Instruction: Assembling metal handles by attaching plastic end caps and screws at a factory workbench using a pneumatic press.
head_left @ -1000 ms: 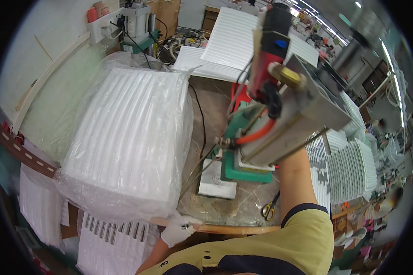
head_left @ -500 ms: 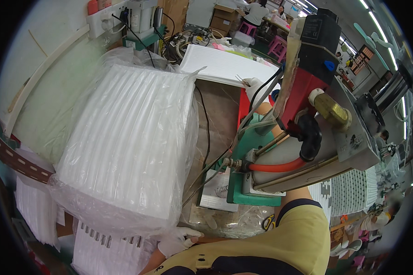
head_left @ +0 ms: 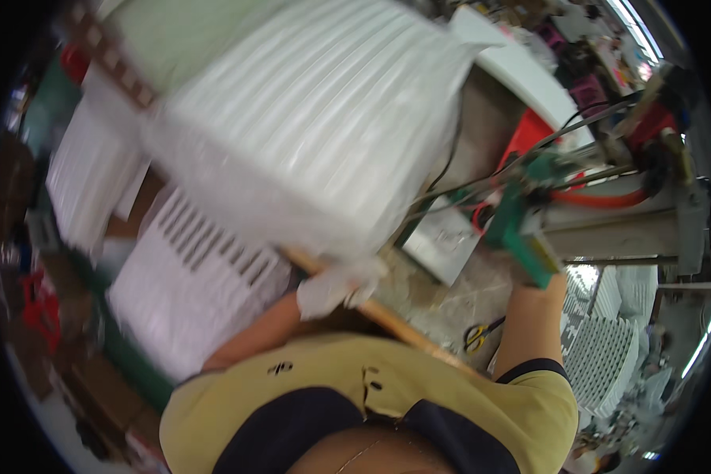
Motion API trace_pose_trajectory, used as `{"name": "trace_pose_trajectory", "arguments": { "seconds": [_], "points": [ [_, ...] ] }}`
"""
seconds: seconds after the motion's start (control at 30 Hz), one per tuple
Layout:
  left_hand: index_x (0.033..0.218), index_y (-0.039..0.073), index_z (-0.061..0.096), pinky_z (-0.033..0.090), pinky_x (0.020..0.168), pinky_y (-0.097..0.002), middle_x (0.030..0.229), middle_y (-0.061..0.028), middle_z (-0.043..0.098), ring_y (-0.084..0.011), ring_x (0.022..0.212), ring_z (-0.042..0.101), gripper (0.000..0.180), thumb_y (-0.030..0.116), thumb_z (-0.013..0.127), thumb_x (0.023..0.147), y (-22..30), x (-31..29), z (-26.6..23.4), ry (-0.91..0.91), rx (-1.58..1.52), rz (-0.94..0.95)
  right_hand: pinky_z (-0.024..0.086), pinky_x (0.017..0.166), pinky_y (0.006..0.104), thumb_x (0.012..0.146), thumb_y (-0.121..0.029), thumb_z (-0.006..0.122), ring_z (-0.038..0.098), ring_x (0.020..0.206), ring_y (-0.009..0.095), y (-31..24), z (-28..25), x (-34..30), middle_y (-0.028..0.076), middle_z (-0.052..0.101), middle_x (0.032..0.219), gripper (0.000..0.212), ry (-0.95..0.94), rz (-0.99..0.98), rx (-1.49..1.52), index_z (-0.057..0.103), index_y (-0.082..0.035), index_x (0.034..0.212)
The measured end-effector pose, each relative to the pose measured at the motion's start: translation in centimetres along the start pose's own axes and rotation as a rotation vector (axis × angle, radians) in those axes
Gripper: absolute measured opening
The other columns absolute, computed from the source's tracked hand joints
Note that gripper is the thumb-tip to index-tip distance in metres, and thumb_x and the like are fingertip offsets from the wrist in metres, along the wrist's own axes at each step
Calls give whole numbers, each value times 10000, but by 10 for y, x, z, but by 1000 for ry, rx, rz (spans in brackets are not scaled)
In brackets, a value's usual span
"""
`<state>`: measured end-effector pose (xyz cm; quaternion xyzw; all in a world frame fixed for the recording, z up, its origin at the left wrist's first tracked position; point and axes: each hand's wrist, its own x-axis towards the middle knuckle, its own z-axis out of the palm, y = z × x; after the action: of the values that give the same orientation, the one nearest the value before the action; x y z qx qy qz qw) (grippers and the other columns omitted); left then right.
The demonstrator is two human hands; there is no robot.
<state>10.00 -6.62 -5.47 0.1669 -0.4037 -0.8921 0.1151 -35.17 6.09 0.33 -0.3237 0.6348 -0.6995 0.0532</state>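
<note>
My left hand (head_left: 329, 292), in a white glove with bare fingertips, is at the wooden table edge (head_left: 407, 325). Its fingers look curled, but motion smears them, and I cannot tell whether they hold anything. My right forearm (head_left: 532, 322) reaches up behind the green plate (head_left: 521, 233) of a press-like machine, which hides the hand. Left of it on the table lies a flat metal block (head_left: 442, 241). A stack of ribbed white sheets (head_left: 316, 118) in clear plastic stands beyond my left hand.
Scissors with yellow-and-black handles (head_left: 475, 338) lie near my right forearm. Left of my left arm is a white slotted stack (head_left: 186, 292). A red hose (head_left: 600, 199) and grey cables run across the machine. A white panel (head_left: 521, 71) stands at the back.
The view has swung down and tilted. My left hand shows higher in the picture, still at the table edge. My right hand, earlier holding thin tweezers-like prongs beside the white sheets, is now hidden.
</note>
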Motion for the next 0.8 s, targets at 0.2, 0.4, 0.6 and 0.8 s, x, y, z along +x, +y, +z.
{"name": "trace_pose_trajectory", "arguments": {
  "seconds": [0.2, 0.4, 0.6, 0.8],
  "points": [
    [1048, 54, 532, 347, 531, -172, 751, 8, 493, -42, 607, 421, 310, 344, 464, 961, 19, -59, 16, 200, 181, 149, 414, 960, 415, 946, -439, 345, 510, 1132, 288, 21, 1, 67, 141, 530, 1239, 511, -72, 196, 232, 457, -103, 1313],
    [993, 45, 618, 465, 702, -269, 887, -59, 631, -144, 790, 588, 151, 126, 622, 866, -55, -171, -118, 1190, 878, 500, 142, 418, 205, 993, -375, 358, 185, 461, 37, -141, 96, -106, -72, 295, 590, 414, 450, 183, -60, 602, -69, 1127],
    [911, 97, 682, 470, 774, -347, 885, -111, 640, -247, 877, 595, 161, 203, 689, 789, -59, -204, -161, 1542, 1297, 244, 175, 393, 199, 996, -357, 357, 239, 441, 27, -149, 83, -180, -69, 309, 564, 423, 305, 85, -194, 599, -23, 1090],
    [849, 140, 715, 462, 759, -397, 854, -132, 623, -297, 840, 584, 155, 220, 717, 717, -48, -189, -156, 1453, 1662, 94, 158, 389, 206, 991, -362, 374, 223, 430, 22, -142, 62, -215, -74, 316, 568, 433, 284, 143, -105, 596, 3, 1063]
  ]
}}
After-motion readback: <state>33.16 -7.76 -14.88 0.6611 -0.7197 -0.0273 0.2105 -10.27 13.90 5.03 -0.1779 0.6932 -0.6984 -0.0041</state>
